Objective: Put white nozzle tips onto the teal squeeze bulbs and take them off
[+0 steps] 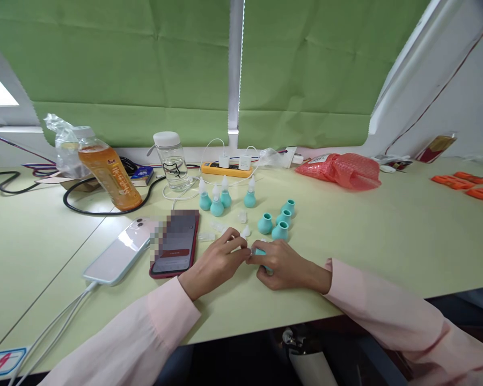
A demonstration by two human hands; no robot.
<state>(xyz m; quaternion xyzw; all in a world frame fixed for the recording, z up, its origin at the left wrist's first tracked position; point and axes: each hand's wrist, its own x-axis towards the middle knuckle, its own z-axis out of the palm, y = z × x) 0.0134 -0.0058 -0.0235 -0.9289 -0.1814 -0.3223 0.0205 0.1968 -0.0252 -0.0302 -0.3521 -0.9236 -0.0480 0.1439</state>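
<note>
Both my hands meet over the table near its front edge. My right hand [284, 265] is closed round a teal rubber bulb [261, 252], which its fingers mostly cover. At the mouth of that bulb, my left hand [221, 258] pinches a small clear plastic piece, largely hidden by the fingertips. Just beyond my hands lie loose clear plastic parts [206, 236] and a pointed clear tip [246, 231]. Several open-mouthed teal bulbs [280, 231] stand beyond my right hand. Farther back, several bulbs with clear pointed nozzles [216, 207] stand upright, like nasal aspirators.
Left of my hands lie a red-cased phone [175, 244] and a pale phone [118, 252] with white cables. A tilted orange drink bottle [110, 174], a clear water bottle [173, 163], a yellow power strip [225, 170] and a red bubble-wrap package [340, 170] line the back.
</note>
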